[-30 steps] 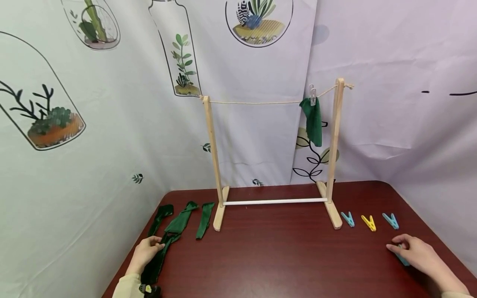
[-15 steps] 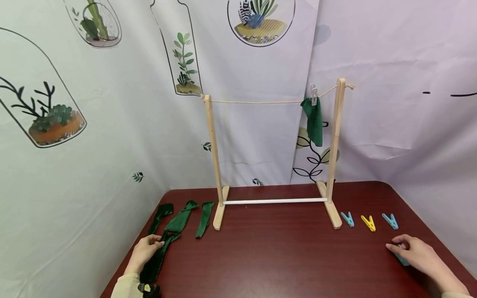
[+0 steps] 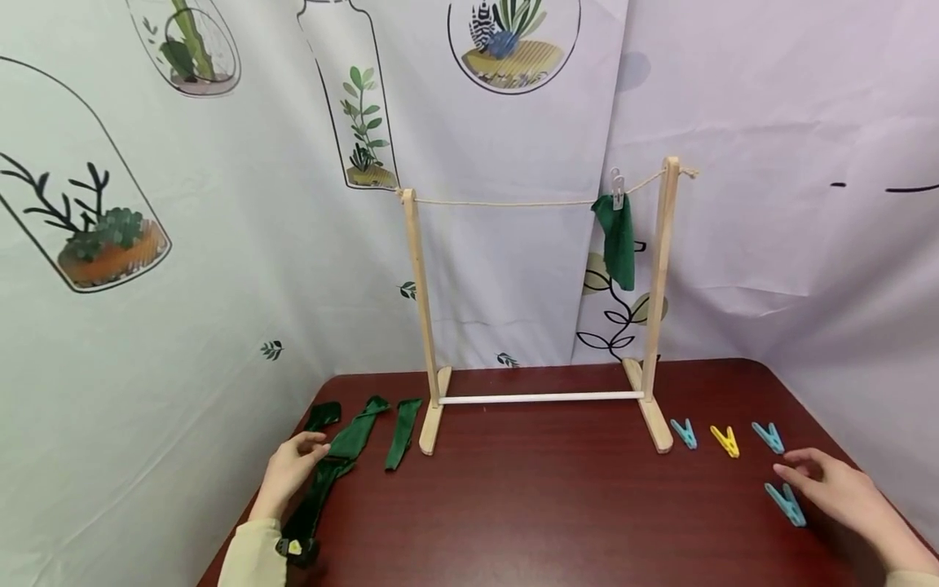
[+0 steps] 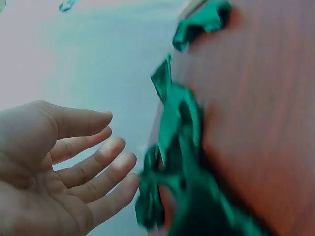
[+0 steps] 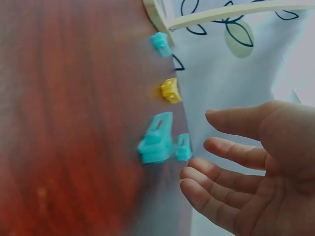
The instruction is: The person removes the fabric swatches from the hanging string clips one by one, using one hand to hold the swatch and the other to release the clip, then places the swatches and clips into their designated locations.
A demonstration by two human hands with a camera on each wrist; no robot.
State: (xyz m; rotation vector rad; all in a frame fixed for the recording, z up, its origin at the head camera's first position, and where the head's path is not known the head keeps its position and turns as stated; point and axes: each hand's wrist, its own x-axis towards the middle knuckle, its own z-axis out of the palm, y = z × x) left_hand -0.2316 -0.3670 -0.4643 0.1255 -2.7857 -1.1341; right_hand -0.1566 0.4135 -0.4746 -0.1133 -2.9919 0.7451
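My left hand [image 3: 288,474] hovers over the left side of the table beside dark green velvety strips of cloth. In the left wrist view its fingers [image 4: 101,162] are spread and loosely bent, holding nothing, with a crumpled green cloth [image 4: 179,128] to their right. My right hand [image 3: 839,493] is above the table's right side, near a blue clothespin [image 3: 786,505] that lies by itself. The right wrist view shows relaxed fingers [image 5: 221,187] apart from that clothespin [image 5: 157,140], with nothing between them. Another green cloth [image 3: 618,240] hangs on the line from a pale clothespin [image 3: 617,189].
A wooden rack [image 3: 433,302] with a cord [image 3: 506,203] strung across stands at the back. Two more blue clothespins [image 3: 768,437] and a yellow one [image 3: 725,441] lie right of it. Another green strip [image 3: 403,434] lies by its left foot. A printed curtain [image 3: 499,269] hangs behind.
My right hand has let go of the near blue clothespin and lifted slightly up and right. My left hand has come off the green cloth and shifted a little forward.
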